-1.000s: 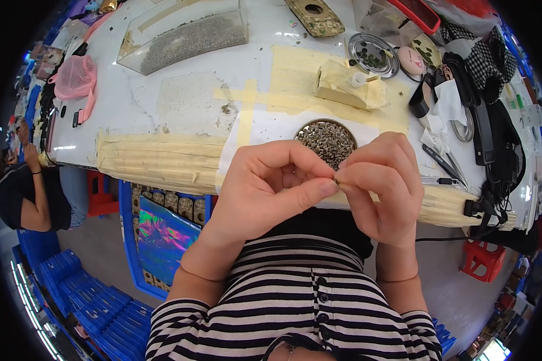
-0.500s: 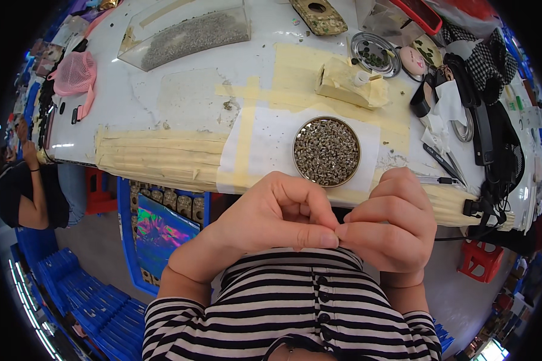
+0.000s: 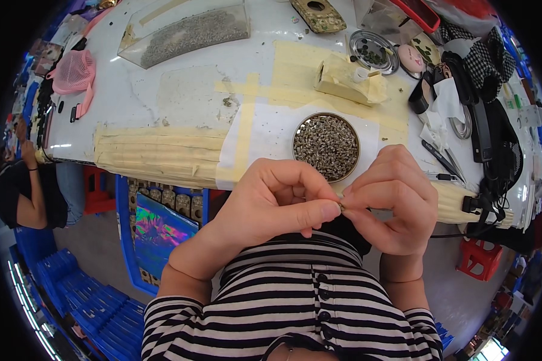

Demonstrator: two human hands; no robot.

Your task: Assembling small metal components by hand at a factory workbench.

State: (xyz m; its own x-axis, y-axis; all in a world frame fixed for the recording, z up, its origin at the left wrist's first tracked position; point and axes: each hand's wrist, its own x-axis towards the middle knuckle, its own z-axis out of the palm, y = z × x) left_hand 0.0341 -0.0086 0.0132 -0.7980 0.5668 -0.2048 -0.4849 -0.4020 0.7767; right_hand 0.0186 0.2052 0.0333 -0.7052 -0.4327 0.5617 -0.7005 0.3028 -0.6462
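Note:
My left hand point(image 3: 283, 198) and my right hand point(image 3: 397, 201) meet in front of my striped shirt, just off the table's near edge. Thumb and forefinger of each are pinched together. Between the fingertips a tiny olive-brown piece point(image 3: 342, 206) barely shows; its kind is too small to make out, and the fingers cover most of it. Just beyond my hands, a round tin point(image 3: 294, 157) full of small metallic-looking bits stands on white paper point(image 3: 265, 141) taped to the table. Neither hand touches the tin.
A clear tray point(image 3: 193, 36) of grey granules lies far left, near a pink mesh pouch point(image 3: 75, 73). A tape-covered block point(image 3: 346, 84) stands behind the tin. Tweezers point(image 3: 442, 157), straps and cables crowd the right. Below left is a blue crate point(image 3: 126, 234); another person sits far left.
Both hands have risen slightly toward the tin, still pinched together. The tiny piece between the fingertips shows more now. The things on the table have stayed in place.

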